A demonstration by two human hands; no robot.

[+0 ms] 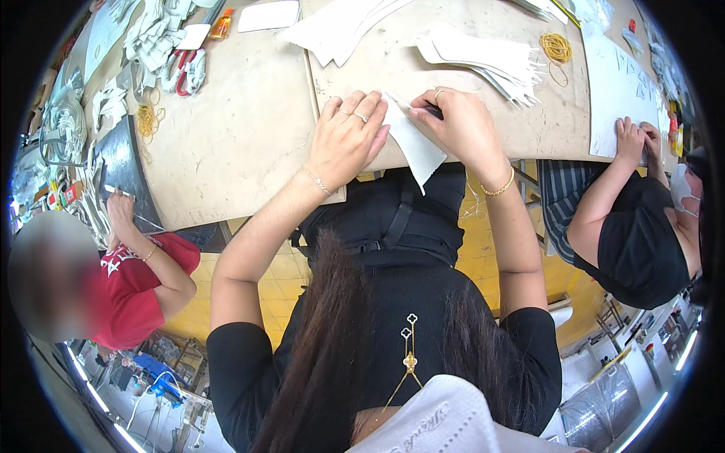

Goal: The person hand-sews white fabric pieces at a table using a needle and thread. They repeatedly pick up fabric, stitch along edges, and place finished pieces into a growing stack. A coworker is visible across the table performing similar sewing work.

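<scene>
A white, pointed piece of sheet material (414, 147) lies on the table in front of me, its narrow tip hanging over the near edge. My left hand (346, 134) rests flat along the left side of this piece, fingers stretched out and touching it. On the other side, my right hand (462, 124) is closed in a pinch at the piece's upper right edge. Something thin and pale shows by those fingertips, too small to name. Beyond my right hand lies a fanned stack of similar white pieces (483, 64).
The brown-covered table (234, 128) bears more white pieces (340, 30), a rubber-band bundle (556, 49), red-handled scissors (181, 72) and a small orange bottle (222, 24). One person in red (143, 279) works at left, another in black (642, 234) at right.
</scene>
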